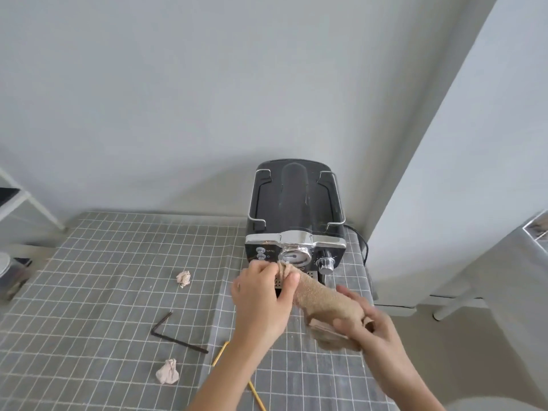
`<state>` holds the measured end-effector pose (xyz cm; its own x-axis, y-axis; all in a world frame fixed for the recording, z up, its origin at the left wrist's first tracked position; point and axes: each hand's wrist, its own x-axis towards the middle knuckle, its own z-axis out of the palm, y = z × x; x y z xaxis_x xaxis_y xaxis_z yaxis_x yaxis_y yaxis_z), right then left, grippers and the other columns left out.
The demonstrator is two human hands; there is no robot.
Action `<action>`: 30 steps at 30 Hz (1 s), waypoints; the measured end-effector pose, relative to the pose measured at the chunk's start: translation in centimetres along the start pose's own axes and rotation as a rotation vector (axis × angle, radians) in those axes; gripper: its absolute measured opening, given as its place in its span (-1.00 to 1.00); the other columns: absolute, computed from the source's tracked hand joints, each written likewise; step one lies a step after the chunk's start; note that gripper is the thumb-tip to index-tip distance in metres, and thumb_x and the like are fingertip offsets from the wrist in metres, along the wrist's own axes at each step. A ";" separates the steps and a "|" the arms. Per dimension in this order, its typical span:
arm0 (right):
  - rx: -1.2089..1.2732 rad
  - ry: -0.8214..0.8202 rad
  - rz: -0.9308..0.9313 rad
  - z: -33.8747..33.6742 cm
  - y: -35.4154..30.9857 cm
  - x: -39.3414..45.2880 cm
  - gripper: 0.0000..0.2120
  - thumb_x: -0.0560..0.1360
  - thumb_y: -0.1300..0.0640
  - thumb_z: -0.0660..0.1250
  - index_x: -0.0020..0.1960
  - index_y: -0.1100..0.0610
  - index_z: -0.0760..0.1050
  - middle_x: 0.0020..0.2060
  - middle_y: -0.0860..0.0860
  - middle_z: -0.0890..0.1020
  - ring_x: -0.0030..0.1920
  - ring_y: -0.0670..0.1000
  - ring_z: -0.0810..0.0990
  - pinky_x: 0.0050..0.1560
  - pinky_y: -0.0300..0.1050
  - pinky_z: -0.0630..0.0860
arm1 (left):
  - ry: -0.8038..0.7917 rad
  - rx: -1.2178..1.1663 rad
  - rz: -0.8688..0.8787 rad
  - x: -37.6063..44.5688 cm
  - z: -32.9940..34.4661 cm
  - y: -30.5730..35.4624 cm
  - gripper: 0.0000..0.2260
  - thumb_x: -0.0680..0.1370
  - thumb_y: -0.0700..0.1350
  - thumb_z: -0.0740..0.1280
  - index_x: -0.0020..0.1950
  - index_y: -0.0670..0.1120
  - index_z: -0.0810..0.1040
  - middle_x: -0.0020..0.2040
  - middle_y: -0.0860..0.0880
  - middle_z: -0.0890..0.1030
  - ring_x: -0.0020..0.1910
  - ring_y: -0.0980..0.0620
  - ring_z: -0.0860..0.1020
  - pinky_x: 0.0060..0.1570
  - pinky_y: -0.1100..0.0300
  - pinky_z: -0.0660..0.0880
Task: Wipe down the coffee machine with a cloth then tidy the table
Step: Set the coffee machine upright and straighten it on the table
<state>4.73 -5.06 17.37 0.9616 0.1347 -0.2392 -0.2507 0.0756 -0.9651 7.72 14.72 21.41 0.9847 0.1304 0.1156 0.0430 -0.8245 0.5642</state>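
Observation:
A black coffee machine (296,203) with a chrome front band stands at the back right of the table. A tan cloth (321,301) is stretched between both hands just in front of the machine's lower face. My left hand (262,295) pinches one end of the cloth close to the round gauge. My right hand (366,324) grips the bunched other end, lower and to the right. The machine's drip area is hidden behind the cloth and hands.
The table wears a grey checked tablecloth (103,277). On it lie two crumpled paper balls (184,278) (168,373), a dark L-shaped hex key (175,333) and a yellow stick (221,354). A black cord (363,244) runs behind the machine. A white shelf frame (26,203) stands left.

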 end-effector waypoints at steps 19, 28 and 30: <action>-0.870 0.224 -0.420 3.3 -20.0 19.8 -0.48 0.33 0.00 0.51 0.18 -0.01 0.33 -0.11 -0.01 0.56 -0.17 0.00 0.59 -0.31 -0.17 0.49 | 0.044 -0.208 -0.122 16.0 -3.2 0.0 -0.64 0.63 -0.01 0.08 0.42 -0.05 0.30 0.42 -0.08 0.32 0.41 -0.08 0.29 0.37 -0.12 0.24; -1.422 -0.041 -0.261 6.0 -16.0 27.9 -0.54 0.59 -0.29 -0.05 0.10 -0.01 0.46 0.04 0.07 0.61 0.11 0.15 0.55 0.21 0.15 0.41 | 0.101 -0.163 -0.148 16.6 0.3 -0.5 -0.62 0.67 -0.04 -0.04 0.47 -0.04 0.26 0.38 -0.11 0.39 0.28 -0.15 0.44 0.23 -0.18 0.38; -1.410 -0.011 -0.274 6.1 -15.1 27.4 -0.61 0.60 -0.22 -0.03 0.09 0.02 0.42 0.01 0.12 0.61 0.08 0.21 0.56 0.16 0.15 0.45 | 0.085 -0.196 -0.171 16.7 0.3 -0.4 -0.63 0.66 -0.12 0.00 0.47 -0.02 0.25 0.35 -0.13 0.42 0.21 -0.17 0.49 0.19 -0.19 0.41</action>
<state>34.18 3.54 26.07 0.9579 0.2846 -0.0376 0.2633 -0.9232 -0.2799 24.15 17.09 22.87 0.9481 0.3106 0.0685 0.1654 -0.6654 0.7279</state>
